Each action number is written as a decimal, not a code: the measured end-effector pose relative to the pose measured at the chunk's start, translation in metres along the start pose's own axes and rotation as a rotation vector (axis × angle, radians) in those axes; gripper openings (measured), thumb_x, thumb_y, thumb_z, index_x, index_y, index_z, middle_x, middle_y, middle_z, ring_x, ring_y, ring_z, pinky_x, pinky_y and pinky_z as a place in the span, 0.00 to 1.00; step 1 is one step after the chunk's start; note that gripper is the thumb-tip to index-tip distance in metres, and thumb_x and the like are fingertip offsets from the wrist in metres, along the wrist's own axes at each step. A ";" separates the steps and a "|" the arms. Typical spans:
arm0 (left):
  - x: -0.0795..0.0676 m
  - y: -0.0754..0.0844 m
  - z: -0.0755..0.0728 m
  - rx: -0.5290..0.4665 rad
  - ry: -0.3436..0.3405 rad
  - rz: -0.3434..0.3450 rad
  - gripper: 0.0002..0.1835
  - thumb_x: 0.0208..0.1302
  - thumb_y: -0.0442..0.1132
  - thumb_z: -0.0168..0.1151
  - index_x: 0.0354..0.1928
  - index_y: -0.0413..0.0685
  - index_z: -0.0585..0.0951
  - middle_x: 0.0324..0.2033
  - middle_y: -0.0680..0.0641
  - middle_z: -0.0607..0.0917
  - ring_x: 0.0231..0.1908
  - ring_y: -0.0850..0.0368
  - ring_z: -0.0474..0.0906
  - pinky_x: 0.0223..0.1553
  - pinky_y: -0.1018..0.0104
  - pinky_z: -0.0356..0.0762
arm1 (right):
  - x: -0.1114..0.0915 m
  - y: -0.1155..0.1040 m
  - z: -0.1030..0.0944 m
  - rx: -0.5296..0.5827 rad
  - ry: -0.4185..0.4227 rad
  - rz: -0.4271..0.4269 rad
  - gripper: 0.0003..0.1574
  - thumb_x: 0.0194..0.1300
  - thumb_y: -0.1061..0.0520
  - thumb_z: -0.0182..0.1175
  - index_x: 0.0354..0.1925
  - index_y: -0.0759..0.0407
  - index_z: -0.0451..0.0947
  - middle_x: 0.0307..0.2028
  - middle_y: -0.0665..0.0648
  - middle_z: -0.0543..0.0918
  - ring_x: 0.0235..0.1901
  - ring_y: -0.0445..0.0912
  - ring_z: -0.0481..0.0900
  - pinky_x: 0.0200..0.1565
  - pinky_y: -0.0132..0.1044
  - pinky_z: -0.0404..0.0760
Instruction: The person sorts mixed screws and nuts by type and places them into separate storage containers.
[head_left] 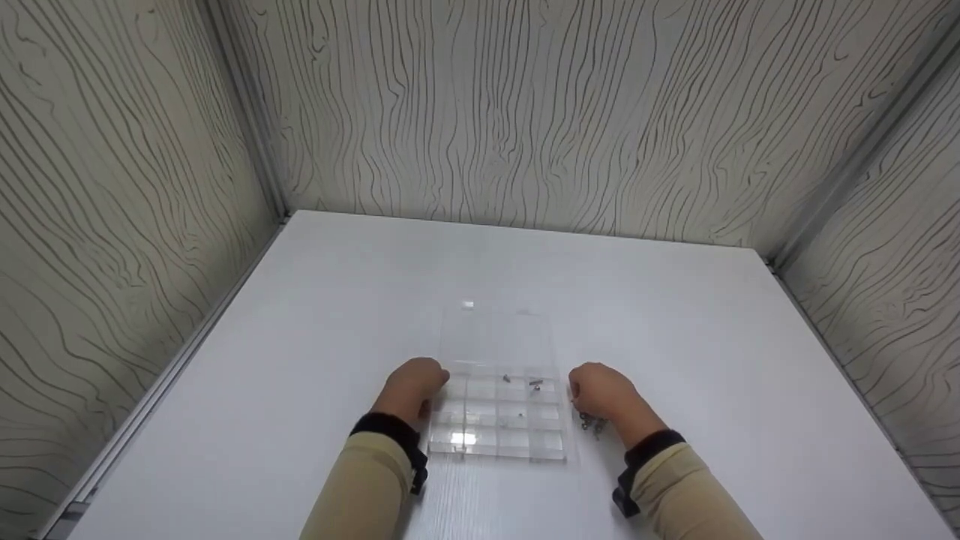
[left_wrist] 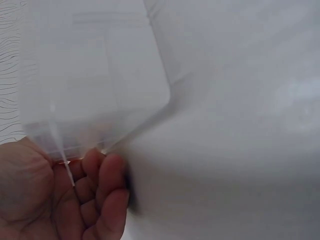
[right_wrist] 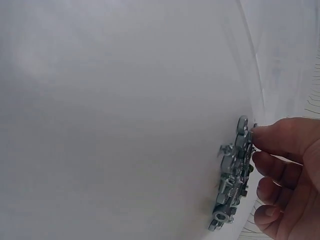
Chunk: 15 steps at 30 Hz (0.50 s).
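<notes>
A clear plastic compartment box [head_left: 480, 431] lies on the white table with its transparent lid [head_left: 495, 337] folded back. My left hand [head_left: 415, 386] grips the box's left edge, thumb on the rim; the left wrist view shows curled fingers [left_wrist: 112, 172] beside the clear wall. Several small metal pieces [head_left: 535, 384] sit in the far right compartments, and a tiny one [head_left: 520, 415] lies nearer. Right of the box, my right hand [head_left: 602, 390] is at a pile of metal nuts and screws [right_wrist: 232, 175]. Its fingertips touch the pile's edge; whether they pinch a piece is hidden.
The white table [head_left: 337, 300] extends around the box. Wood-grain patterned panels [head_left: 480, 112] stand behind it and on both sides, with metal strips [head_left: 247, 112] at the corners. Light glares on the box's near left compartments.
</notes>
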<state>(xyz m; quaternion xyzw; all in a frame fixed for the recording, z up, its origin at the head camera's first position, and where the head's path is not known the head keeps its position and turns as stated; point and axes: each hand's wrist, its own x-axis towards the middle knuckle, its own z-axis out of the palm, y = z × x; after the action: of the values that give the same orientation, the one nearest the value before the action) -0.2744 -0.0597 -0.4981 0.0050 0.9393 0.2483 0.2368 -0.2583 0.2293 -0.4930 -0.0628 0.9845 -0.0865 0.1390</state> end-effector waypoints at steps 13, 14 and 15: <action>-0.004 0.001 0.000 0.010 0.010 0.014 0.21 0.67 0.44 0.43 0.23 0.40 0.78 0.21 0.45 0.78 0.24 0.50 0.74 0.39 0.58 0.74 | -0.002 -0.005 -0.014 0.114 -0.008 0.029 0.06 0.56 0.60 0.61 0.26 0.56 0.72 0.21 0.52 0.74 0.22 0.45 0.72 0.24 0.37 0.73; -0.004 0.001 0.000 0.007 0.009 0.013 0.21 0.67 0.44 0.43 0.22 0.40 0.78 0.20 0.45 0.78 0.23 0.50 0.74 0.39 0.58 0.74 | -0.002 -0.006 -0.015 0.119 0.000 0.017 0.06 0.56 0.60 0.60 0.26 0.56 0.71 0.21 0.52 0.74 0.22 0.45 0.72 0.24 0.37 0.72; -0.005 0.001 0.000 0.005 0.009 0.012 0.21 0.67 0.44 0.43 0.22 0.40 0.78 0.20 0.45 0.78 0.22 0.50 0.74 0.38 0.58 0.74 | -0.002 -0.007 -0.016 0.122 0.013 0.000 0.07 0.56 0.60 0.60 0.26 0.56 0.71 0.21 0.52 0.74 0.22 0.45 0.72 0.25 0.37 0.72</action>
<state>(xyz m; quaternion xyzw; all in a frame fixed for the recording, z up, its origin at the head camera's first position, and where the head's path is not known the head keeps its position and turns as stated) -0.2707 -0.0593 -0.4952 0.0100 0.9410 0.2472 0.2308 -0.2608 0.2254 -0.4757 -0.0537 0.9782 -0.1470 0.1364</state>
